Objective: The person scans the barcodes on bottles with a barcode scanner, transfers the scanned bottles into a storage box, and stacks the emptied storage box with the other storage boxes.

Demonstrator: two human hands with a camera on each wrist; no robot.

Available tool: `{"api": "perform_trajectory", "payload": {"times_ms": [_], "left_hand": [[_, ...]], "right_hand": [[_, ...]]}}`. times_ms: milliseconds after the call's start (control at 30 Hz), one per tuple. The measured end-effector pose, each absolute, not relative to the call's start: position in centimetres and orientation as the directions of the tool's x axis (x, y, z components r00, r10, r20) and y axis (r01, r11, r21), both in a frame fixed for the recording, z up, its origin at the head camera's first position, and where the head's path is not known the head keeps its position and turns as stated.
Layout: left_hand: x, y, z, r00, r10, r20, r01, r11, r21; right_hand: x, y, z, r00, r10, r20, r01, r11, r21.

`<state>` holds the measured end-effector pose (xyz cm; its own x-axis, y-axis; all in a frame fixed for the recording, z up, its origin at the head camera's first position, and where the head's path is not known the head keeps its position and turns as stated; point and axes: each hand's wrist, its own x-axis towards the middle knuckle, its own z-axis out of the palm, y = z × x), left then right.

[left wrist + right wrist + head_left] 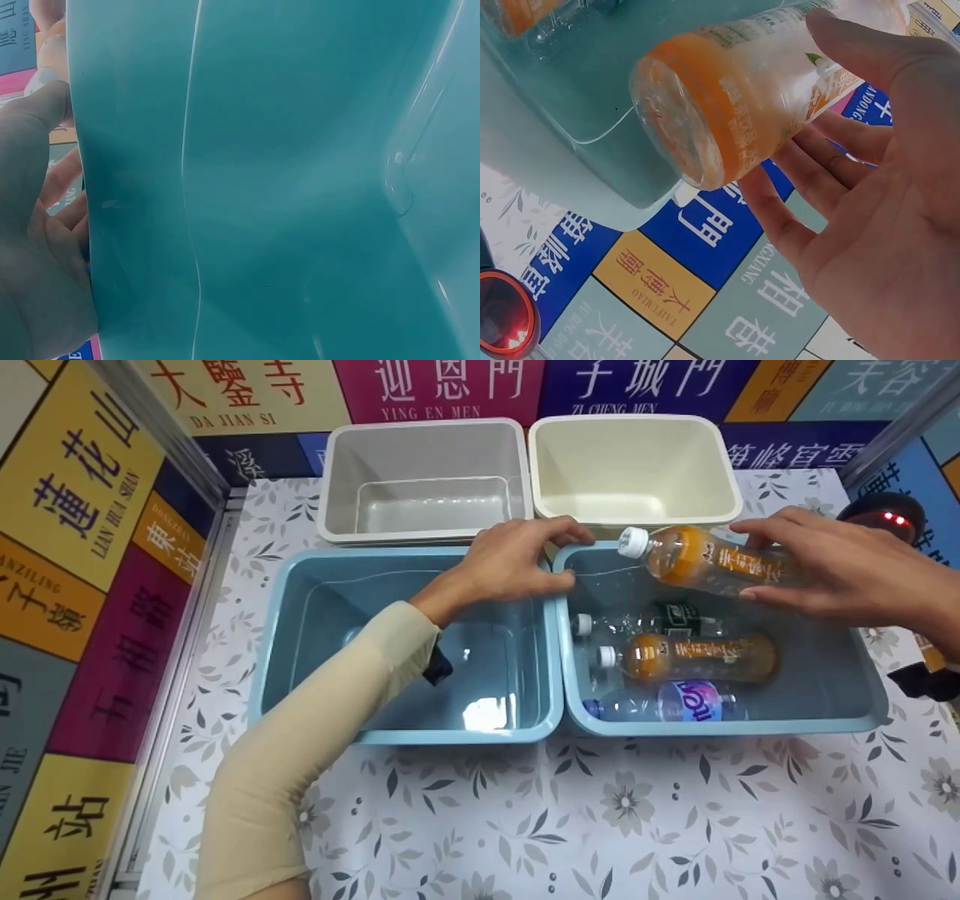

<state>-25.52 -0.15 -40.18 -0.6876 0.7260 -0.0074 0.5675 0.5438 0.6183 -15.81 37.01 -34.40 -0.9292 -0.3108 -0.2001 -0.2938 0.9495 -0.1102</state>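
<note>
In the head view my right hand (pixel 847 562) grips a plastic bottle with an orange label and white cap (pixel 697 556), tilted above the right blue bin (pixel 825 725). The right wrist view shows the bottle's base (pixel 679 124) pointing out of the hand (pixel 862 217), thumb and fingers on opposite sides. Inside that bin lie another orange-labelled bottle (pixel 694 658), a clear bottle with a dark green label (pixel 675 619) and one with a purple label (pixel 690 703). My left hand (pixel 510 559), fingers spread, is over the rim of the left blue bin (pixel 450 735), holding nothing.
Behind the blue bins stand a grey bin (pixel 427 457) and a cream bin (pixel 634 450), side by side. A dark round device with red lights (pixel 881 516) is beyond the right hand. The table (pixel 570 817) has a leaf-patterned cover, with colourful sign panels (pixel 442 390) around it.
</note>
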Motion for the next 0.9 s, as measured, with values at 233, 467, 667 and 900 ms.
{"api": "perform_trajectory", "payload": {"times_ms": [233,467,667,900], "left_hand": [[-25.6,-0.1,-40.1,-0.69,0.724,-0.014,0.562,0.548,0.619],[-25.5,-0.2,-40.3,-0.687,0.727,-0.002,0.568,0.539,0.622],[-25.5,-0.2,-40.3,-0.685,0.729,0.007,0.573,0.532,0.623],[-25.5,-0.2,-40.2,-0.684,0.73,-0.001,0.569,0.534,0.625]], "right_hand": [[-15.8,37.3,-34.1,-0.937,-0.309,-0.166,-0.295,0.95,-0.102],[-15.7,37.6,-33.8,-0.949,-0.286,-0.133,-0.269,0.954,-0.135],[-15.7,38.0,-33.6,-0.956,-0.275,-0.101,-0.26,0.955,-0.14],[-15.9,38.6,-33.3,-0.963,-0.247,-0.103,-0.227,0.958,-0.178]]}}
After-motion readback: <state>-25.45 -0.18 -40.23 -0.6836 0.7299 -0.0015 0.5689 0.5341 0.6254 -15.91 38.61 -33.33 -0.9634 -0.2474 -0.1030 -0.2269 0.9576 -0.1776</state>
